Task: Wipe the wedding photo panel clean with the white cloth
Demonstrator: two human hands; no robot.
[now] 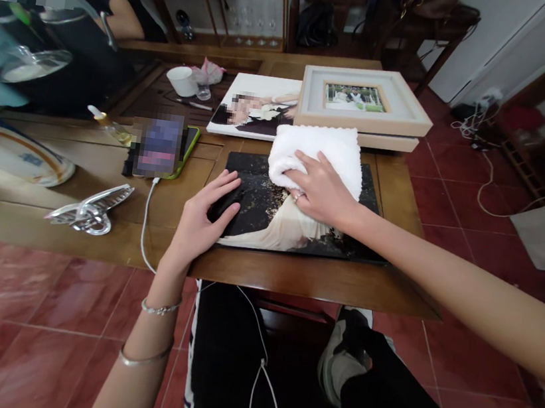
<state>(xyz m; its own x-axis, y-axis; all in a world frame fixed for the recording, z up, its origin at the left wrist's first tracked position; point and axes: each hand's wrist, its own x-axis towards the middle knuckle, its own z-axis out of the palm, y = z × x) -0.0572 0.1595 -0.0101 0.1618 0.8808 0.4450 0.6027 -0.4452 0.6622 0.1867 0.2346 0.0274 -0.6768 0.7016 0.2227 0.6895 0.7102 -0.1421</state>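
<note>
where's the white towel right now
Head view, right of centre: the white towel lies on the dark photo panel under the right hand, near the framed picture.

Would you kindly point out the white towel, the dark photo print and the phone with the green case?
white towel (320, 149), head view: middle of its folded top.
dark photo print (258, 195), head view: bare speckled surface left of centre.
phone (159, 146), head view: centre of its screen.
</note>
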